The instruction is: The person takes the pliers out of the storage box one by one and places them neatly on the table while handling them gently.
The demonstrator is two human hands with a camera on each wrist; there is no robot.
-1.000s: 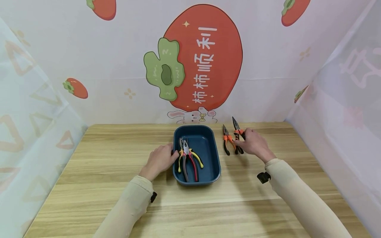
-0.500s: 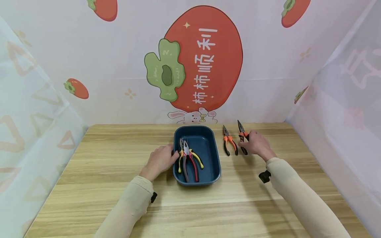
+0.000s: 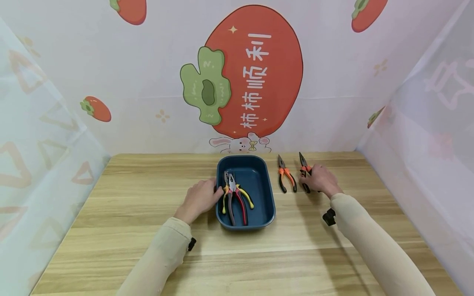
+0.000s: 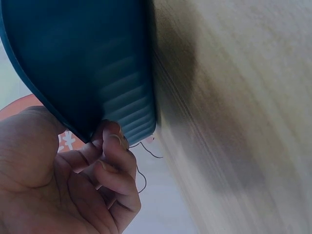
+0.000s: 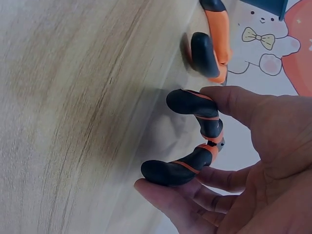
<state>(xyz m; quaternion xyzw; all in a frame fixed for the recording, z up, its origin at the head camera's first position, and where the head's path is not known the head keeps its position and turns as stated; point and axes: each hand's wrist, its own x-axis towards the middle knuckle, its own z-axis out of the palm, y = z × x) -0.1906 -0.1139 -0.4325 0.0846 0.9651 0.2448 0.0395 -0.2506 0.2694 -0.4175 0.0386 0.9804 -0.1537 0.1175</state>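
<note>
My left hand point(image 3: 200, 198) grips the left rim of a blue tray point(image 3: 259, 187), thumb over the edge and fingers curled against the outer wall point(image 4: 124, 92) in the left wrist view. On the right, my right hand point(image 3: 324, 179) holds long-nose pliers point(image 3: 304, 160) by their black-and-orange handles. The right wrist view shows the thumb on one handle point(image 5: 192, 102) and fingers along the other point(image 5: 173, 171), with the handles spread apart. Their jaws point toward the back wall. A second pair of long-nose pliers with orange-and-black handles point(image 3: 283, 170) lies between tray and right hand.
In the tray lie pliers with red-and-grey handles point(image 3: 241, 205), overlapping pliers with yellow handles point(image 3: 246, 197). The wooden table point(image 3: 237, 263) meets a printed backdrop point(image 3: 155, 131) at its back edge, with white sheets along both sides.
My right hand has moved slightly right with the long-nose pliers, apart from the second pair, and their tips have come nearer. The left hand and tray have stayed in place.
</note>
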